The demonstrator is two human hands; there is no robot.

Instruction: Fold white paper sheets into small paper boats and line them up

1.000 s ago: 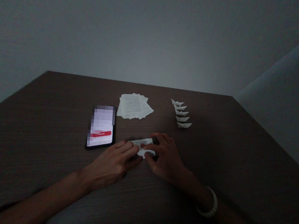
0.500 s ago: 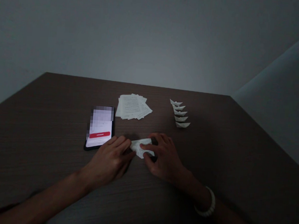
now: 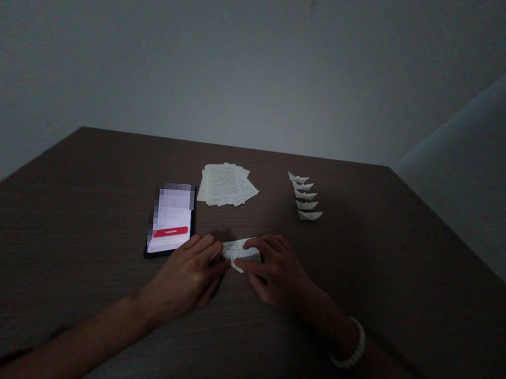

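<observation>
A small folded piece of white paper (image 3: 236, 249) lies on the dark wooden table (image 3: 83, 201) between my hands. My left hand (image 3: 188, 274) rests at its left end, fingers curled and pressed on the paper's edge. My right hand (image 3: 276, 269) covers its right part, fingertips pinching and pressing it flat. A white bracelet (image 3: 349, 352) circles my right wrist. Much of the paper is hidden under my fingers.
A lit phone (image 3: 172, 219) lies just left of my hands. Behind it sits a loose stack of printed sheets (image 3: 226, 184). Several small folded paper boats (image 3: 305, 196) stand in a row to the right. A plain wall rises behind the table.
The folded paper looks narrower now, with more of it under my right fingers. My left hand has drawn slightly back to the left end. The view shifted a little downward.
</observation>
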